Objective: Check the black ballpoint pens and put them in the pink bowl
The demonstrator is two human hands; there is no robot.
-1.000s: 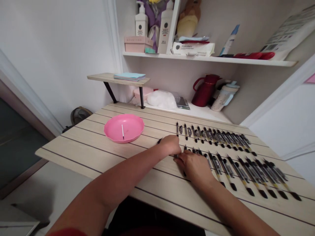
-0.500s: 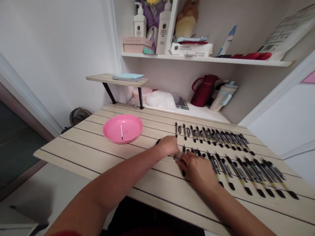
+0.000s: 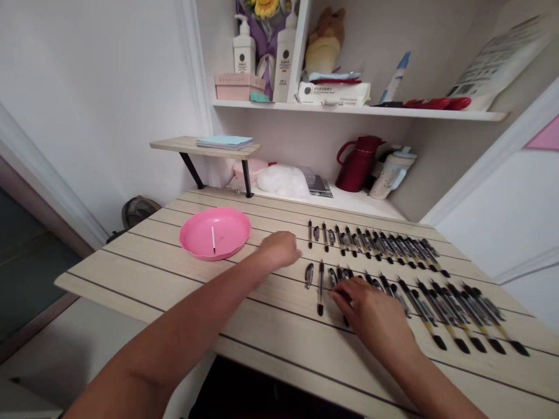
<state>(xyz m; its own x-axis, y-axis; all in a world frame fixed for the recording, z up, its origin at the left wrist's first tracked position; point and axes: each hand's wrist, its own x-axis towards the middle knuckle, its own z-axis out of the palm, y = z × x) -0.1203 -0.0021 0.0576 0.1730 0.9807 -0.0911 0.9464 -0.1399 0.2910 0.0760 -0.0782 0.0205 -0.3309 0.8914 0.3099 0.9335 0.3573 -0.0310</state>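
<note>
My left hand (image 3: pixel 282 249) is closed just above the tabletop, left of the pen rows; what its curled fingers hold, if anything, is hidden. Over the left part of the front row, my right hand (image 3: pixel 375 305) has its thumb and fingers drawn together, hiding whatever is between them. A black pen tip shows just below its thumb. Between the hands lie a black pen cap (image 3: pixel 309 275) and an uncapped gel pen (image 3: pixel 321 288), side by side. The front row of pens and caps (image 3: pixel 449 314) runs on to the right, and a similar back row (image 3: pixel 384 244) lies behind it.
A pink dish (image 3: pixel 201 251) with a thin white stick (image 3: pixel 213 238) in it stands at the left. Behind are a small raised shelf (image 3: pixel 174 144), a white plastic bag (image 3: pixel 283 181), a dark red jug (image 3: pixel 358 164) and a pale tumbler (image 3: pixel 390 174). The wall shelf (image 3: pixel 393 110) overhangs the back.
My left hand has moved left, away from the pens, uncovering the cap and the pen at the front row's left end. My right hand has shifted slightly right along that row.
</note>
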